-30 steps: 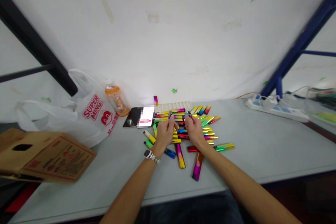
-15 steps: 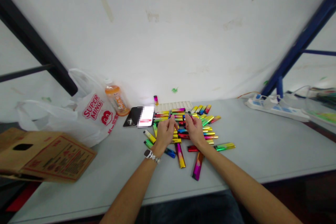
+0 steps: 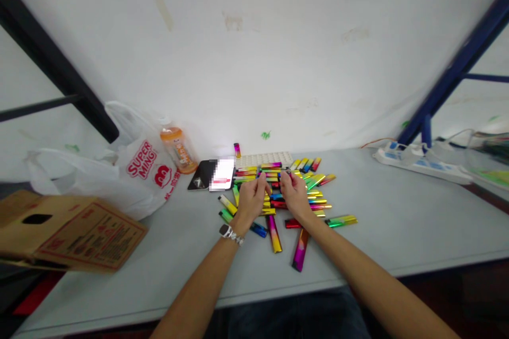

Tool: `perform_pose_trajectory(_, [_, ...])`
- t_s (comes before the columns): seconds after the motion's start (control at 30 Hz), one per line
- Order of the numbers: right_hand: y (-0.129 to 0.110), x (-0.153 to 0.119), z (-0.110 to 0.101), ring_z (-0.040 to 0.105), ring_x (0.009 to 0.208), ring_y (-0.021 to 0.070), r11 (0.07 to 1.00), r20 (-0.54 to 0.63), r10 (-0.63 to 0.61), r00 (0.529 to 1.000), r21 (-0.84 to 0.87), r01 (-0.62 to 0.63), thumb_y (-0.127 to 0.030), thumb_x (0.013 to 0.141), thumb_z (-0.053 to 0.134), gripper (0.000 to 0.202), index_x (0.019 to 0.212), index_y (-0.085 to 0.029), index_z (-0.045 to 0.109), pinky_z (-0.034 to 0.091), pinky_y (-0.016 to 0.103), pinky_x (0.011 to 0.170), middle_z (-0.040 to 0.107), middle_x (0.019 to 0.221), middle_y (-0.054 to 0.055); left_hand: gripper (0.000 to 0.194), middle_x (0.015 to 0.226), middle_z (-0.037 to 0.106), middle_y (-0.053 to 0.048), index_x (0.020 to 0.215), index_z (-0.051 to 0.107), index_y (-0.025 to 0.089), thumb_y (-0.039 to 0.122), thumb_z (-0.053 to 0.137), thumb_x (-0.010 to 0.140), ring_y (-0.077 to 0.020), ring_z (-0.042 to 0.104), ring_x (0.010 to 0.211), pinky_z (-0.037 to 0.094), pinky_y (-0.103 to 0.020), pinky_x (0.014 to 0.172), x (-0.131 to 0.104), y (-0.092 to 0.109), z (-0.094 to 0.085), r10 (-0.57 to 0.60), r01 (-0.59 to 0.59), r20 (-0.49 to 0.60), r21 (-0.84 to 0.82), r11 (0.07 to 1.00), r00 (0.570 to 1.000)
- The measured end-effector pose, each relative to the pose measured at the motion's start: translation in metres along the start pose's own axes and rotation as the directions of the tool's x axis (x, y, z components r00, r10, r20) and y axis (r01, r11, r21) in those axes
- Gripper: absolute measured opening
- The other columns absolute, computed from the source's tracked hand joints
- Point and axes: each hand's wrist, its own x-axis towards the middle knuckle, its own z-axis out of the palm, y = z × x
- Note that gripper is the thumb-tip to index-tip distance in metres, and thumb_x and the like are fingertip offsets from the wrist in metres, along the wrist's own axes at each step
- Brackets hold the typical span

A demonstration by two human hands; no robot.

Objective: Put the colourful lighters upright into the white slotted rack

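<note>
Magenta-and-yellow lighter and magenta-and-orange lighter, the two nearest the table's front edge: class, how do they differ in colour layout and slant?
Colour: the magenta-and-yellow lighter has its yellow end towards the person; the magenta-and-orange lighter has its magenta end there.
Slant: the magenta-and-yellow lighter's near end angles right in the picture; the magenta-and-orange lighter's angles left.
Shared: both are slim and shiny and lie on the table.

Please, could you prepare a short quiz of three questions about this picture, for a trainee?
1. What is worn at the wrist of the left hand?
2. True or false: the left hand and the right hand are both over the coloured sticks.
3. What colour is the big lettering on the bag? A) green B) blue C) red

Key: 1. A watch. 2. True. 3. C.
</note>
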Motion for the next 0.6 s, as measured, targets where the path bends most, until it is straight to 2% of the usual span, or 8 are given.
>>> perform_pose_trajectory(0.07, [-0.002,0.000,0.001,0.039,0.055,0.0125,1.000,0.032,-0.029,0.999,0.004,0.028,-0.057,0.094,0.046,0.038,0.077,-0.023,0.048,0.033,0.026,0.053,0.042,0.060,-0.005,0.061,0.048,0.055,-0.001,0.055,0.061,0.019,0.055,0.036,0.098,-0.0138,0.055,0.051,0.036,-0.026,0.051,0.000,0.000,0.000,0.001,-0.001,0.002,-0.002,1.000,1.000])
perform_pose_trajectory(0.17, [-0.004,-0.001,0.002,0.043,0.054,0.0135,0.999,0.116,-0.036,0.993,0.036,0.032,-0.055,0.097,0.043,0.033,0.103,-0.023,0.053,0.036,0.026,0.052,0.045,0.061,-0.006,0.060,0.049,0.056,-0.001,0.056,0.060,0.020,0.054,0.035,0.098,-0.0144,0.056,0.052,0.036,-0.026,0.052,0.000,0.001,0.000,-0.006,0.006,-0.002,0.004,1.000,1.000])
perform_pose_trajectory(0.23, [-0.006,0.000,0.001,0.048,0.057,0.0144,0.999,0.160,-0.042,0.986,0.035,0.037,-0.052,0.097,0.044,0.034,0.110,-0.023,0.054,0.040,0.026,0.054,0.051,0.064,-0.005,0.061,0.049,0.056,-0.001,0.055,0.060,0.020,0.055,0.034,0.098,-0.0145,0.056,0.052,0.036,-0.026,0.052,0.000,0.002,0.000,-0.010,0.010,-0.002,0.013,1.000,1.000])
perform_pose_trajectory(0.33, [-0.012,0.009,-0.006,0.059,0.081,0.0173,0.985,0.157,-0.153,0.976,-0.059,0.164,-0.048,0.093,0.055,0.030,0.100,-0.020,0.064,0.048,0.029,0.071,0.062,0.087,0.004,0.062,0.049,0.056,-0.002,0.055,0.060,0.019,0.055,0.034,0.099,-0.0142,0.056,0.053,0.036,-0.027,0.053,0.000,0.002,0.000,-0.008,0.007,0.001,0.023,1.000,1.000])
perform_pose_trajectory(0.4, [-0.016,0.021,-0.010,0.058,0.094,0.0195,0.951,0.150,-0.244,0.958,-0.159,0.267,-0.046,0.089,0.062,0.028,0.094,-0.019,0.071,0.048,0.032,0.084,0.062,0.096,0.007,0.062,0.050,0.057,-0.001,0.055,0.060,0.019,0.053,0.034,0.099,-0.0136,0.055,0.053,0.036,-0.027,0.054,0.000,0.001,0.000,-0.007,0.007,0.002,0.027,1.000,1.000])
perform_pose_trajectory(0.43, [-0.018,0.028,-0.012,0.058,0.093,0.0194,0.939,0.164,-0.254,0.953,-0.195,0.284,-0.045,0.088,0.064,0.029,0.095,-0.019,0.074,0.048,0.032,0.084,0.062,0.095,0.007,0.062,0.051,0.057,-0.001,0.055,0.060,0.019,0.053,0.034,0.099,-0.0133,0.055,0.053,0.036,-0.026,0.055,0.000,0.001,0.000,-0.008,0.008,0.005,0.028,1.000,1.000])
perform_pose_trajectory(0.5, [-0.021,0.046,-0.012,0.059,0.081,0.0171,0.939,0.237,-0.230,0.944,-0.203,0.279,-0.044,0.086,0.066,0.029,0.097,-0.019,0.076,0.049,0.031,0.074,0.064,0.092,0.006,0.062,0.051,0.058,-0.001,0.055,0.061,0.018,0.053,0.034,0.099,-0.0126,0.054,0.052,0.036,-0.026,0.056,0.001,-0.001,0.000,-0.009,0.009,0.010,0.029,1.000,1.000])
perform_pose_trajectory(0.6, [-0.020,0.078,-0.001,0.059,0.066,0.0145,0.951,0.330,-0.179,0.927,-0.185,0.249,-0.038,0.083,0.069,0.025,0.097,-0.017,0.075,0.048,0.030,0.066,0.069,0.082,0.004,0.062,0.053,0.059,0.000,0.055,0.061,0.018,0.053,0.035,0.100,-0.0121,0.054,0.052,0.037,-0.026,0.058,0.001,-0.005,0.000,-0.009,0.009,0.011,0.025,1.000,1.000])
